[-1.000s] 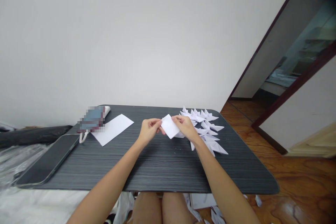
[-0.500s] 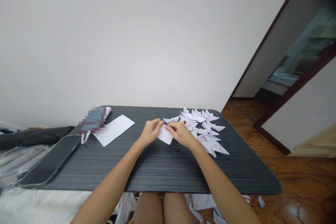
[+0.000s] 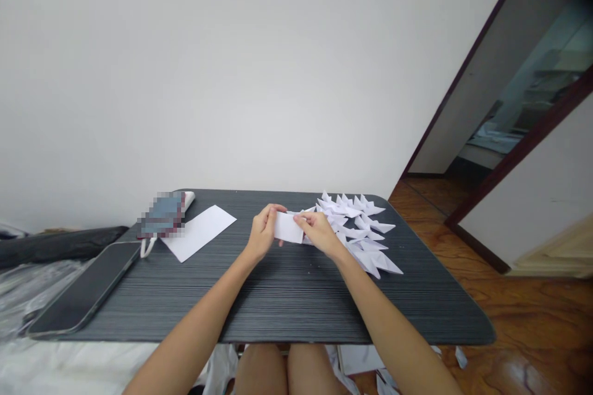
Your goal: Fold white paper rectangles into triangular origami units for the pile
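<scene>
Between my two hands is a small white piece of folded paper (image 3: 288, 228), held above the middle of the table. My left hand (image 3: 264, 231) grips its left edge, with the thumb in front and fingers behind. My right hand (image 3: 317, 231) pinches the upper right corner between thumb and fingers. Just beyond and to the right of my right hand lie several folded white paper boats (image 3: 364, 233), crowded together. One more boat is partly hidden behind the paper and my right hand.
The dark table (image 3: 287, 302) stands against a white wall. On its left are a flat sheet of white paper (image 3: 201, 234), a blurred-out object (image 3: 163, 215) with a white cable, and a phone (image 3: 88, 287). Paper scraps (image 3: 460, 357) lie on the wooden floor.
The folded paper has turned from a slanted position to nearly level, its face now toward me. My left hand has shifted to wrap its left side; my right hand still pinches a corner.
</scene>
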Demonstrator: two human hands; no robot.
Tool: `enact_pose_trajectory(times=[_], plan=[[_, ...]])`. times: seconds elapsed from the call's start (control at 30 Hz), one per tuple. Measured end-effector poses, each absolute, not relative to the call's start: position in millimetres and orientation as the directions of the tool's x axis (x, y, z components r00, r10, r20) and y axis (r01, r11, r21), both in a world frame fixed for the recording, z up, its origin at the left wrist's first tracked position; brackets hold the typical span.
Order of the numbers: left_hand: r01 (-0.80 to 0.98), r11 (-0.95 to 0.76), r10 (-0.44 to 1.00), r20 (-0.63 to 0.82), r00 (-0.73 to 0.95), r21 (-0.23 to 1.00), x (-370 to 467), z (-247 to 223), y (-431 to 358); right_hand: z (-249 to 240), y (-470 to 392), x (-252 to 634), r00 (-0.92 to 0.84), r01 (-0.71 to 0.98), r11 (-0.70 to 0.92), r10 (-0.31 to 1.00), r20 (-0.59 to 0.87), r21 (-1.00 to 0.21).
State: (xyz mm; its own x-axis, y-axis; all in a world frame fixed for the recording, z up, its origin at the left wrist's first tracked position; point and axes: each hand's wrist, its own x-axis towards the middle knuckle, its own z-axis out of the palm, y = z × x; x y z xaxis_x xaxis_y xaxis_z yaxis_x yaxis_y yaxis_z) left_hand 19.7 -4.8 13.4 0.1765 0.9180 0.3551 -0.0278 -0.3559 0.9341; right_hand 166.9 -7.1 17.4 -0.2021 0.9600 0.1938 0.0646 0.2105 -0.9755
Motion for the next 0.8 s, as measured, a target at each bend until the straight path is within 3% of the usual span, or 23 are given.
enact_pose_trajectory(times=[0.13, 0.27, 0.43, 0.67, 0.8], plan=[[-0.255, -0.273, 0.863, 0.353, 0.36, 0.928, 21, 16, -4, 15, -8, 164, -0.127, -0.053, 0.124, 0.983, 0.13, -0.991], [-0.287, -0.226, 0.819, 0.342, 0.461, 0.931, 18, 19, -3, 16, -5, 169, -0.118, -0.113, 0.106, 0.986, 0.12, -0.988], [-0.184, -0.315, 0.834, 0.364, 0.415, 0.931, 15, 19, -3, 15, 1, 179, -0.096, -0.01, 0.123, 0.988, 0.124, -0.992], [0.054, -0.538, 0.818, 0.505, 0.275, 0.841, 10, 18, 3, 31, -7, 192, -0.194, 0.101, 0.371, 0.917, 0.347, -0.923], [0.146, -0.618, 0.785, 0.599, 0.158, 0.772, 12, 14, 3, 31, -12, 186, -0.248, 0.28, 0.495, 0.865, 0.436, -0.823]])
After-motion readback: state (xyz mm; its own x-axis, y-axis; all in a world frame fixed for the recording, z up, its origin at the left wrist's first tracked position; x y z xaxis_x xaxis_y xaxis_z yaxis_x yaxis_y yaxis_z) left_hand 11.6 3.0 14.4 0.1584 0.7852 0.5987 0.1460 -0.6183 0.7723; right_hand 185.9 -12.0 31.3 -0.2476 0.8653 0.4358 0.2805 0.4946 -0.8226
